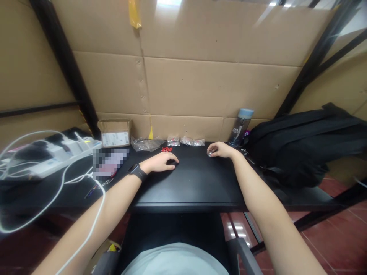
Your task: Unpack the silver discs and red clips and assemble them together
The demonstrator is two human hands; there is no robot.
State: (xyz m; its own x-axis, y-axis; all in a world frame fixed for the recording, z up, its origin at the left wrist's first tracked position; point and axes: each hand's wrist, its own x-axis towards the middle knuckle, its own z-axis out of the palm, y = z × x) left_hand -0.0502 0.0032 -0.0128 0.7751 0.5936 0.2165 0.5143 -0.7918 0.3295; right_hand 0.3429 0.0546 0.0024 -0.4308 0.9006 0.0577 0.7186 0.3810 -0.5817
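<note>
Shiny piece (210, 153) sits centre frame on the black table (195, 183), with the right hand (223, 149) curled over it and fingertips pinched on it. Left hand (160, 162) lies flat just left, fingers together, holding nothing. Red bits (166, 149) lie just above it; bottle (242, 128) and backpack (301, 149) stand to the right.

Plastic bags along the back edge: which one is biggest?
The leftmost bag, crumpled beside the cardboard box; the other bags to its right are far smaller.
</note>
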